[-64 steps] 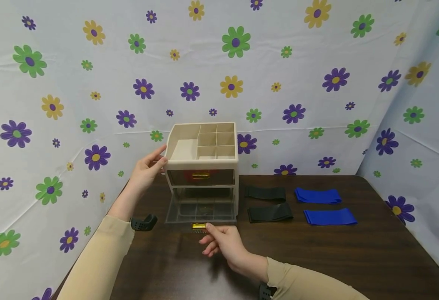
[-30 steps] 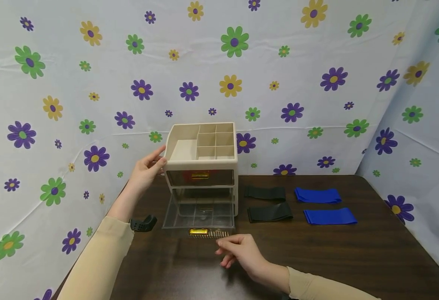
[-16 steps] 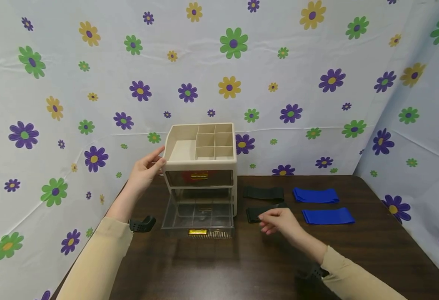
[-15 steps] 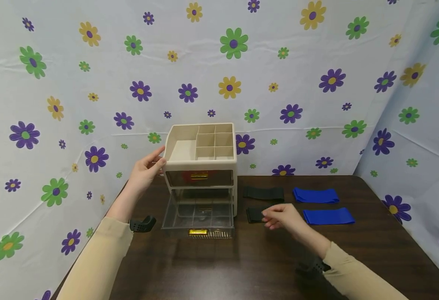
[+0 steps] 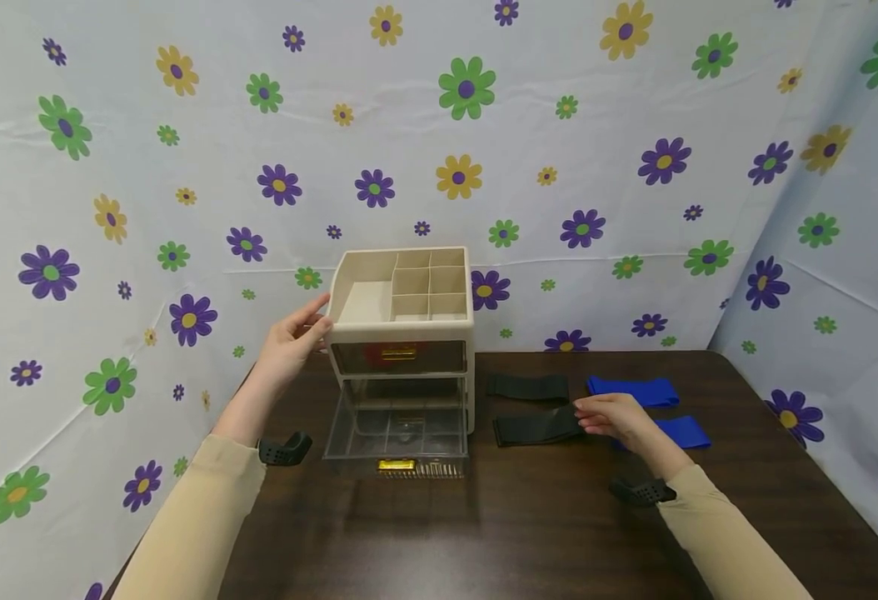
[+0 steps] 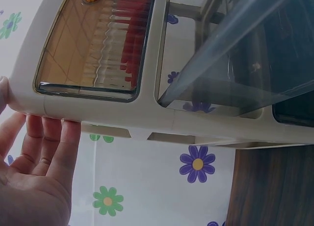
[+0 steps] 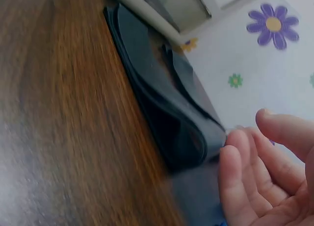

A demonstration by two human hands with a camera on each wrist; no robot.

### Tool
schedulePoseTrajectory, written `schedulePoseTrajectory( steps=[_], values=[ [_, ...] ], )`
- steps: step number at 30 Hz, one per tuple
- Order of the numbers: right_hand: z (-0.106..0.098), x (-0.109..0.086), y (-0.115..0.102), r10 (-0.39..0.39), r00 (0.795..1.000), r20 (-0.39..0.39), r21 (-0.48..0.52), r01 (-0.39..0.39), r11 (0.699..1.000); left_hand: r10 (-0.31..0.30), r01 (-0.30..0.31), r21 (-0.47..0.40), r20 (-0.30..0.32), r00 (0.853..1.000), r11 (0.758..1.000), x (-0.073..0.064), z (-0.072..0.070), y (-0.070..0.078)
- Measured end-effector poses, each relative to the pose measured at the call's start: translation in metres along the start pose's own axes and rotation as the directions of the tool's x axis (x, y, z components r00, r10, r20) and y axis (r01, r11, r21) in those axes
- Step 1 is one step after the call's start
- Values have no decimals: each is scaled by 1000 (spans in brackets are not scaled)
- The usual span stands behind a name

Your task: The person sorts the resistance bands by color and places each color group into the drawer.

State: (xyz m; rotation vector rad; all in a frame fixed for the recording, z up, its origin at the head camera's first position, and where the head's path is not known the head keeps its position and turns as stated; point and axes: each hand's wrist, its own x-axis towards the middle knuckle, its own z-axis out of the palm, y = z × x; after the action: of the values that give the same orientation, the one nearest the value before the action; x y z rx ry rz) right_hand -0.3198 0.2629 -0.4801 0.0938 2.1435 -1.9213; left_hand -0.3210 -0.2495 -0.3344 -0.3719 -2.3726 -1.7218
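A cream drawer organizer (image 5: 401, 329) stands on the table with its lower clear drawer (image 5: 397, 442) pulled out. My left hand (image 5: 292, 337) rests on the organizer's upper left side. In the left wrist view its fairly straight fingers (image 6: 66, 142) touch the side wall, with the thumb at the front edge. My right hand (image 5: 619, 417) is at the right end of the nearer folded black band (image 5: 532, 427), thumb apart from the fingers in the right wrist view. Its fingertips (image 7: 228, 152) are right at the band's looped end. Behind lies another folded black band (image 5: 527, 387).
Two folded blue bands (image 5: 637, 391) lie to the right, the nearer one partly hidden by my right hand. Something red shows inside the upper drawer (image 6: 98, 44). A flowered cloth (image 5: 596, 125) hangs behind the dark wooden table (image 5: 521, 525).
My right hand pulled the lower drawer further out by its gold handle, let go, and moved right past the black bands to the nearer one's right end. My left hand stayed at the organizer.
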Motion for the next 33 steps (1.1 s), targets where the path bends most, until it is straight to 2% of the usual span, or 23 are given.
schedulePoseTrajectory(
  steps=[5,11,16,22,27,33],
  values=[
    [-7,6,11,17,999,-43,-19,-18,1000,2,-2,-4,-1,1000,1000,-1,-1,0],
    [-14,8,18,26,1000,-16,-54,-27,998,0,0,-15,-11,1000,1000,-2,-1,2],
    [-17,9,17,21,1000,20,-147,-17,989,9,-9,-28,-14,1000,1000,-2,0,1],
    [-16,9,13,15,999,47,-206,-6,979,7,-7,-5,0,1000,1000,-3,-1,2],
    [-12,10,12,10,999,42,-254,1,967,-1,1,5,-1,1000,1000,-3,-1,4],
    [-7,9,12,33,999,21,-293,-26,956,3,-3,3,-15,1000,1000,-4,-1,4]
  ],
)
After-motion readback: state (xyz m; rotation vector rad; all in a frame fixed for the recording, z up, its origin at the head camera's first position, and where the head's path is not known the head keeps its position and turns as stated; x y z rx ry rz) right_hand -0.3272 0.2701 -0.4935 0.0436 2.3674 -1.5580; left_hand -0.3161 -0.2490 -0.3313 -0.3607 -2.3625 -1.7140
